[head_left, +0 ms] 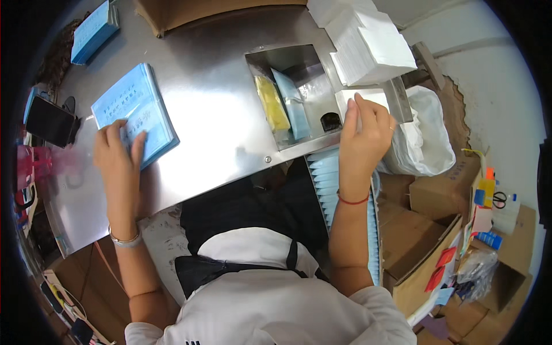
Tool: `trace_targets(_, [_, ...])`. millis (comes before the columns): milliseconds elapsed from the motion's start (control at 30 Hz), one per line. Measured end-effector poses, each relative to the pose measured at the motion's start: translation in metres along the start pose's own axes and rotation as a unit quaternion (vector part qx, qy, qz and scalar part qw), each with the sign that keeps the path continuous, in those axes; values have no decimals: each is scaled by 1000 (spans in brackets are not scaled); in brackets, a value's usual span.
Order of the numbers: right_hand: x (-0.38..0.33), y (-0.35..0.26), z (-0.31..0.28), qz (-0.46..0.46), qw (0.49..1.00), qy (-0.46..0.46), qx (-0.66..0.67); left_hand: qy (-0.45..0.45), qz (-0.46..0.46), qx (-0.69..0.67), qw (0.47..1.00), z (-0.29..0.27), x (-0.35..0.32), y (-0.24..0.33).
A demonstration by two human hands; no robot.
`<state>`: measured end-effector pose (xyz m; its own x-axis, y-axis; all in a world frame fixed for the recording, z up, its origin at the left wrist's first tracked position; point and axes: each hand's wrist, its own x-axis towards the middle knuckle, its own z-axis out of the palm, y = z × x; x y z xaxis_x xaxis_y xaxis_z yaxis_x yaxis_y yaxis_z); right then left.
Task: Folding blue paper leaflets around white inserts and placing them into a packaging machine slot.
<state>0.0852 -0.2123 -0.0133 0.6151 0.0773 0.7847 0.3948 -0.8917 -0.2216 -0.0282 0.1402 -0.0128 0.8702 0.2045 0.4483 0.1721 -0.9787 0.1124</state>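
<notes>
My left hand (pixel 118 152) rests on the lower edge of a stack of flat blue printed packets (pixel 129 95) on the metal table. Its thumb and forefinger lie on the top packet with a gap between them. On the right, my right hand (pixel 368 129) has its thumb and forefinger drawn together at a white paper sheet (pixel 374 96) by the table's edge. A bit of white shows between these fingers, but the hand hides most of the grip. Just beyond stands a tall stack of folded white papers (pixel 376 49).
A recess (pixel 313 86) in the metal table (pixel 213 103) holds a yellow packet (pixel 270 103) and a blue packet (pixel 292 106). Another blue stack (pixel 95 34) lies far left, near a phone (pixel 50 121). Below my right arm stand rows of blue packets (pixel 326 190); a white-lined bin (pixel 428 138) is beside it.
</notes>
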Motion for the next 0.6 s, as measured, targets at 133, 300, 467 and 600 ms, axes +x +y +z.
trace_targets(133, [-12, 11, -2, 32, 991, -111, -68, -75, -40, 32, 996, 0, 10, 7])
trace_targets(300, [-2, 20, -10, 37, 987, -155, 5, -124, 121, -225, 959, 6, 1, 118])
trace_targets(467, [4, 38, -29, 11, 973, -227, 48, -118, 173, -287, 935, 21, -15, 147])
trace_targets(600, [7, 14, -24, -61, 972, -227, 2, -143, 181, -262, 937, 24, -23, 136])
